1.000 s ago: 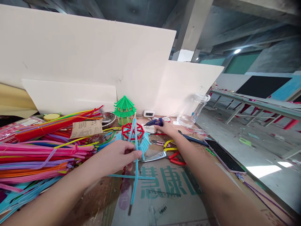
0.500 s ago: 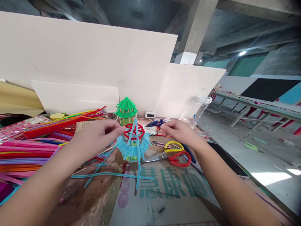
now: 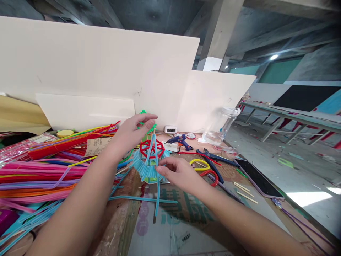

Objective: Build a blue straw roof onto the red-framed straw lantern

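A small model with a blue fringed roof (image 3: pixel 146 170) and a red hexagonal ring (image 3: pixel 151 148) stands on the table. A long blue pipe cleaner (image 3: pixel 157 193) leans from its top down to the table. My right hand (image 3: pixel 179 174) is beside the model's right side, its fingertips pinching that pipe cleaner at roof height. My left hand (image 3: pixel 133 131) hovers above and behind the model with fingers apart, holding nothing. It covers most of a green pavilion model (image 3: pixel 152 126). Another blue pipe cleaner (image 3: pixel 138 198) lies flat in front.
A big pile of coloured pipe cleaners (image 3: pixel 39 167) fills the left. A blue glue gun (image 3: pixel 181 139), scissors (image 3: pixel 200 164), blue pliers (image 3: pixel 213 158), wooden sticks (image 3: pixel 243 190), a phone (image 3: pixel 255 177) and a glass jar (image 3: pixel 221 124) lie right. White boards (image 3: pixel 106 71) stand behind.
My right hand came back from the glue gun area to the model's right side and took the leaning pipe cleaner. My left hand let go and rose above the model.
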A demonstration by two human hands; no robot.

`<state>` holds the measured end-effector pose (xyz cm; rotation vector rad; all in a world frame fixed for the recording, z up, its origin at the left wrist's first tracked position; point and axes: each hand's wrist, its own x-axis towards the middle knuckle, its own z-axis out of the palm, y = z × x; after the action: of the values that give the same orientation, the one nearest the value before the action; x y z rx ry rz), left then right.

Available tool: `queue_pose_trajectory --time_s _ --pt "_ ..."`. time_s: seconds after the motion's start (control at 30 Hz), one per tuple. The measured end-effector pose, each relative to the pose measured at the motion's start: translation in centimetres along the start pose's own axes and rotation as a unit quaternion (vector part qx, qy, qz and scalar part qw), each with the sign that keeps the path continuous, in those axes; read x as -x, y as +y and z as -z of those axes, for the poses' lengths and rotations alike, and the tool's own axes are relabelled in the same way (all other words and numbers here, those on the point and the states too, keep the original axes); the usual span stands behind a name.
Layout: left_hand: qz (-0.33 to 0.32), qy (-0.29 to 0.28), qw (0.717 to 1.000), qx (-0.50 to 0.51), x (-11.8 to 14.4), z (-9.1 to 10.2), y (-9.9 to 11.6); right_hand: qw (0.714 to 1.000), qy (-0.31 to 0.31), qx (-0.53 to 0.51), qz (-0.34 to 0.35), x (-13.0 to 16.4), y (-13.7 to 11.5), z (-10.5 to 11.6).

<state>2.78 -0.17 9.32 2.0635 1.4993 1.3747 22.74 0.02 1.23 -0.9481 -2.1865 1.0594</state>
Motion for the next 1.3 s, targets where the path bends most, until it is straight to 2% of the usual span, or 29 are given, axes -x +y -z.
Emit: queue_pose_trajectory --time_s 0.13,0.23,0.37,0.57,0.73,1.07,1.3 --pt "-0.019 -0.021 0.999 -0.014 -0.3 -0.3 1.0 0.996 -0.038 -0.076 -0.039 0.1 -0.5 -0.6" --pt "-0.047 -0.022 0.998 -0.03 -0.3 -0.4 0.7 0.99 -0.044 -0.125 -0.052 0.2 -0.8 -0.7" --pt "-0.037 -0.015 0.998 -0.045 -0.2 -0.4 -0.3 0.993 0.011 -0.121 -0.008 0.4 -0.9 -0.5" --pt "0.009 0.0 0.999 -0.04 0.1 -0.3 -0.3 0.977 0.083 -0.198 0.002 0.7 -0.6 -1.4" --pt "0.031 0.008 0.999 -0.033 0.2 -0.7 0.2 0.983 0.134 -0.112 0.062 1.0 0.2 -1.9" --pt "0.03 0.014 0.999 -0.041 -0.1 -0.7 0.0 0.975 0.102 -0.187 0.068 0.7 0.4 -2.4" --pt "0.012 0.022 0.999 -0.035 0.0 -0.7 -0.1 0.977 0.09 -0.182 0.058 0.6 0.1 -2.4"
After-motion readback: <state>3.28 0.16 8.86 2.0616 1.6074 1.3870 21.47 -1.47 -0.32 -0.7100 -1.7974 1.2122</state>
